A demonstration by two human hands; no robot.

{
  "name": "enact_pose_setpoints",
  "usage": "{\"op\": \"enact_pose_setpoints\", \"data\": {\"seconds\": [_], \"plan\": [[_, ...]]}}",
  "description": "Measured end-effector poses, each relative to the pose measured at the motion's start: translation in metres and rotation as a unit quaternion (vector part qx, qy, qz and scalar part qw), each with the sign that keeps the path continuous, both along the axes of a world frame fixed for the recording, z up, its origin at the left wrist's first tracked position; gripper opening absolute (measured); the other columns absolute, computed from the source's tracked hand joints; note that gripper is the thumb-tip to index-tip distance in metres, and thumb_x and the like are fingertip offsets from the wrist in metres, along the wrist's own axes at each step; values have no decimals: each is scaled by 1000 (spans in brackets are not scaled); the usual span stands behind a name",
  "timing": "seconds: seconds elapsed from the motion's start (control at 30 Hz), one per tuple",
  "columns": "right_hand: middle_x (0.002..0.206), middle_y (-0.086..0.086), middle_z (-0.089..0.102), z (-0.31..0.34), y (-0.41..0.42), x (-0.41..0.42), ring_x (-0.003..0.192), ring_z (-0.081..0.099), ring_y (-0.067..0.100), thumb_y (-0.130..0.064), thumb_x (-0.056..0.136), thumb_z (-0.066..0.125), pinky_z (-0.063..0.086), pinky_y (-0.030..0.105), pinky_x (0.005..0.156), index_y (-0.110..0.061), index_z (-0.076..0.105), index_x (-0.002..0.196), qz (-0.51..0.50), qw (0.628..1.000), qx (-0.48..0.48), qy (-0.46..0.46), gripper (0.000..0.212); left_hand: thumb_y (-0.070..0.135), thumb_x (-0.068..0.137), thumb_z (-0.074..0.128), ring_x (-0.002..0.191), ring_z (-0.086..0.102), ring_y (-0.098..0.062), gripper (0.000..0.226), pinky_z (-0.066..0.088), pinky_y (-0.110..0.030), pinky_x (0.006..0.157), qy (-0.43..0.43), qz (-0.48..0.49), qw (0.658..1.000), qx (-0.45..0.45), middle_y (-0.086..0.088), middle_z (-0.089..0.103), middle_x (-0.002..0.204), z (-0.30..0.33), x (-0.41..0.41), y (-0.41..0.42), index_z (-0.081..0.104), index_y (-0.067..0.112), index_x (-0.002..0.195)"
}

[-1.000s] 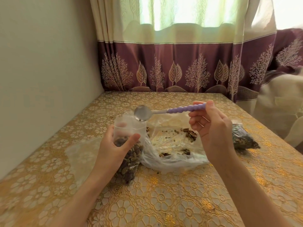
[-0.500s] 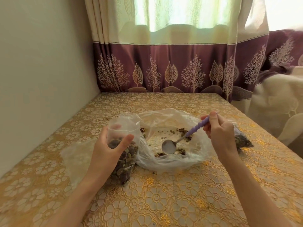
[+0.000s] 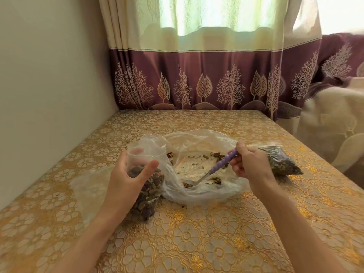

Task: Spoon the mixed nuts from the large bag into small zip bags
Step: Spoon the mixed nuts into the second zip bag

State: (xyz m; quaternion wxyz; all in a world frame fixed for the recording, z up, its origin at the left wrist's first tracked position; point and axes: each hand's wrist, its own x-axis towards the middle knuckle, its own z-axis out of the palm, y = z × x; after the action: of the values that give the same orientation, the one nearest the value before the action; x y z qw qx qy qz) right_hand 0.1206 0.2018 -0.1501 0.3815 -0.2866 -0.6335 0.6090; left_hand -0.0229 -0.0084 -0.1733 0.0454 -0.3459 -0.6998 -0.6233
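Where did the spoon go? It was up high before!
The right hand carried the spoon down from above the small zip bag into the large bag, its bowl now among the nuts. The left hand kept holding the small bag upright.

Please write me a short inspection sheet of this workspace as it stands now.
Surface: table under a gold flowered cover.
Job's things: large bag lies open, few nuts left; small bag upright, partly filled; spoon bowl down in the large bag.
Clutter: filled bag behind the right hand; flat clear plastic at left.
Grip: left hand holds the small bag; right hand holds the spoon.
Cables: nothing seen.
Surroundings: wall, curtain.
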Motion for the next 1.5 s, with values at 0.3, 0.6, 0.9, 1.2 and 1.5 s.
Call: {"op": "enact_pose_setpoints", "data": {"seconds": [0.3, 0.6, 0.9, 1.2, 1.5], "plan": [[42, -2, 57, -1, 5, 0, 33, 44, 5, -23, 101, 42, 34, 15, 32, -2, 59, 67, -26, 997, -76, 8, 43, 58, 63, 62, 84, 57, 17, 64, 36, 3, 65, 5, 1, 1000, 3, 41, 59, 91, 1, 3, -1, 58, 17, 113], [45, 0, 54, -2, 9, -1, 34, 44, 5, -25, 100, 43, 36, 16, 34, -4, 59, 68, -59, 991, -114, 40, 43, 58, 64, 61, 90, 52, 20, 53, 36, 2, 70, 10, -3, 1000, 3, 41, 53, 103, 2, 2, 0, 64, 17, 98], [51, 3, 53, 42, 3, -10, 35, 44, 6, -23, 100, 42, 32, 16, 33, -5, 58, 67, -89, 984, -86, 130, 41, 59, 64, 63, 90, 54, 17, 51, 34, 4, 68, 12, -3, 1000, -2, 22, 61, 107, 1, 3, 0, 64, 22, 99], [52, 7, 54, 87, -42, -40, 36, 42, 7, -23, 101, 40, 31, 16, 36, -6, 58, 64, -9, 988, 51, 144, 45, 56, 66, 64, 80, 58, 13, 61, 39, 0, 68, 4, -10, 1000, 20, 36, 61, 86, 0, 3, 0, 60, 11, 106], [56, 2, 54, 83, -63, -37, 42, 46, 8, -18, 102, 38, 36, 15, 40, -5, 58, 73, 23, 960, 182, 212, 37, 59, 63, 67, 83, 55, 15, 59, 38, 0, 67, -13, 14, 999, 37, 34, 59, 90, 0, 3, -2, 59, 16, 103]]}}
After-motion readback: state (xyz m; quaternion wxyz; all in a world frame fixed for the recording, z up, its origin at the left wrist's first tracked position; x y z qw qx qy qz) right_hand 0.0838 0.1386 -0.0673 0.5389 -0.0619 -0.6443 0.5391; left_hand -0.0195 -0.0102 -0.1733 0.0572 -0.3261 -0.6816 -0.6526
